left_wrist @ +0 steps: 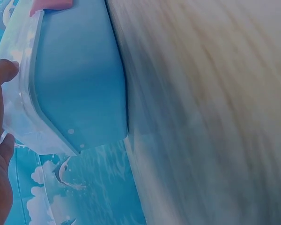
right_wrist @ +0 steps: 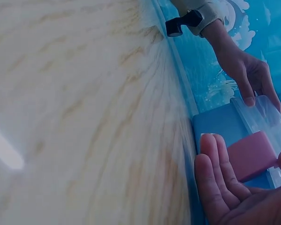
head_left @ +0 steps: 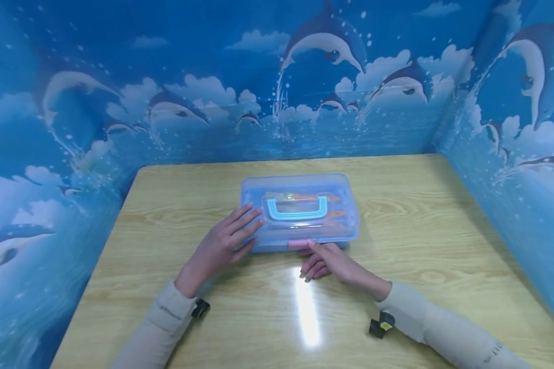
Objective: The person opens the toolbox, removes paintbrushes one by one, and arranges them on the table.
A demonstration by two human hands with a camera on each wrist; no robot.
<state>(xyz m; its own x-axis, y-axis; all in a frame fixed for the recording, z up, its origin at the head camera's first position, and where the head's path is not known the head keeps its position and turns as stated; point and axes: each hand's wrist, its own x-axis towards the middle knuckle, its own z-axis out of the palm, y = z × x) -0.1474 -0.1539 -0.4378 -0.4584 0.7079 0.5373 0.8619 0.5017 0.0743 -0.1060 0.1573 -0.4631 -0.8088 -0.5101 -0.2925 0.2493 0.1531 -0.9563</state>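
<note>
- Showing translucent blue carry case [head_left: 277,233] on tabletop [head_left: 397,205], toward twelve o'clock.
- Laying straight, spread, empty left fingers [head_left: 250,229] at nine-o'clock end.
- Touching pink latch [head_left: 297,245], six-o'clock side, with right thumb [head_left: 317,249] apart from loose, empty right fingers [head_left: 312,265].

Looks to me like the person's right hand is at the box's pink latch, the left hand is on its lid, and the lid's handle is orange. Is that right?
Not quite: the handle is light blue, not orange, as the head view shows. The rest holds: the right hand is at the pink latch, and the left hand is on the lid.
</note>
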